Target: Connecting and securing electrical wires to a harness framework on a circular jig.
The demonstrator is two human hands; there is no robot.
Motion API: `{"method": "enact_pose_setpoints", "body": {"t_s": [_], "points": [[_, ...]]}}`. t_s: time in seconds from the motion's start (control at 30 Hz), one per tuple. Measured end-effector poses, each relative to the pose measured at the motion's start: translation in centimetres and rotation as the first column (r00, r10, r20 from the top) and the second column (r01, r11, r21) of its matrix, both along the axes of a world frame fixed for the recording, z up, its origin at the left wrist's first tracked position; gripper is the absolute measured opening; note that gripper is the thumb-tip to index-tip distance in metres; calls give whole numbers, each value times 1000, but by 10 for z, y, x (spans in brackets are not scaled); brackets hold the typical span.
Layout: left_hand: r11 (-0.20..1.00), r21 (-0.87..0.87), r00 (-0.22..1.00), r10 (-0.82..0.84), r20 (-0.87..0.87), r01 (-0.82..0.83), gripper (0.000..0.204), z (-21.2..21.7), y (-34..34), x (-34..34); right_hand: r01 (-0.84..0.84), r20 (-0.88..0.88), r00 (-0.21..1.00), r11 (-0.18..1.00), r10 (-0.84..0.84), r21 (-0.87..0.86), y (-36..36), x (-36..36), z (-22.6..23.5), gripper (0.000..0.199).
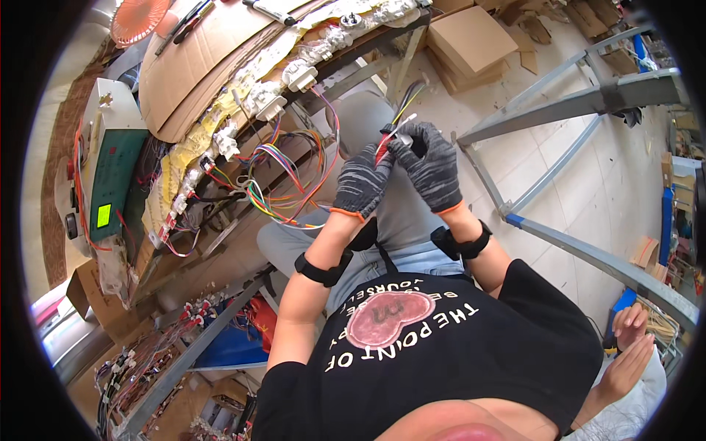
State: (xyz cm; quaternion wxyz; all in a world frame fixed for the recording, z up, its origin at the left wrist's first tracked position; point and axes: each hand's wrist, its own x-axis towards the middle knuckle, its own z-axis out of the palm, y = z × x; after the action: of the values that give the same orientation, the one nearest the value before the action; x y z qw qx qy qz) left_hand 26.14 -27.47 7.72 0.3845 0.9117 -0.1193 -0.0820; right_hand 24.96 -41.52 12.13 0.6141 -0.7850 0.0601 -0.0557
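My left hand [364, 178], in a grey knitted glove with an orange cuff, closes around a bundle of wires [406, 105] above my knees. Yellow, grey and dark strands stick out beyond the fingers, and a red part [381, 153] shows between my hands. A black piece [387, 128] surrounds the bundle just above the left fingertips. My right hand [428, 162], gloved alike, pinches at the same spot, where a small white piece [406, 137] shows by its fingers. Its exact kind is hard to make out. Multicoloured wires [279, 158] loop to the left of my left hand.
A board edge carries a row of white connectors [300, 76] at the upper left, beside a green-fronted box [118, 176]. Metal frame bars [573, 242] stand on the right. Cardboard boxes [471, 40] lie beyond. Another person's hands [625, 360] show at lower right.
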Motion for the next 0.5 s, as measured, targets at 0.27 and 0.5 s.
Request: {"method": "enact_pose_setpoints", "body": {"t_s": [0.27, 0.5], "points": [[943, -334, 999, 14, 34, -2, 14, 28, 17, 43, -40, 116, 993, 867, -20, 496, 33, 68, 20, 29], [942, -279, 982, 187, -23, -186, 43, 16, 39, 69, -75, 181, 983, 928, 8, 364, 64, 111, 14, 25]]}}
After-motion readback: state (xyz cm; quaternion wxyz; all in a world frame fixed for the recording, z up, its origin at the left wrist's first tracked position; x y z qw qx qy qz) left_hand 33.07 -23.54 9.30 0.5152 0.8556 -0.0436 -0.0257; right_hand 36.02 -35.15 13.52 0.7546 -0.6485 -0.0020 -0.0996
